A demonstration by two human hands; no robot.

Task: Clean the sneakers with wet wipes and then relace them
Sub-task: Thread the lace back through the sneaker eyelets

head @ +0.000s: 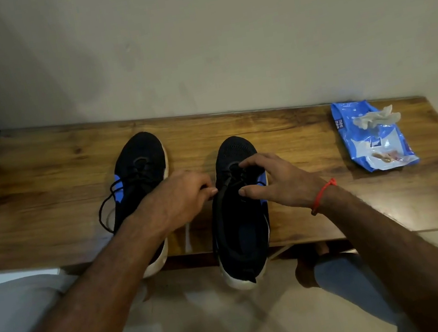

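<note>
The long wooden desk [40, 178] holds two black and blue sneakers with white soles. The left sneaker [138, 173] is already laced, and its lace ends hang loose off its side. The right sneaker [238, 220] sits just beside it, heel sticking off the desk edge. This looks like the lacing step. The left hand [179, 195] pinches a black lace [223, 191] at the shoe's side. The right hand [269, 180] has its fingers bent on the laces near the tongue. Next, the lace probably needs pulling tight and going through the next hole. Well off to the right lies a blue pack of wipes [373, 140] that reads "mee mee", with a crumpled used wipe [375, 118] on top.
</note>
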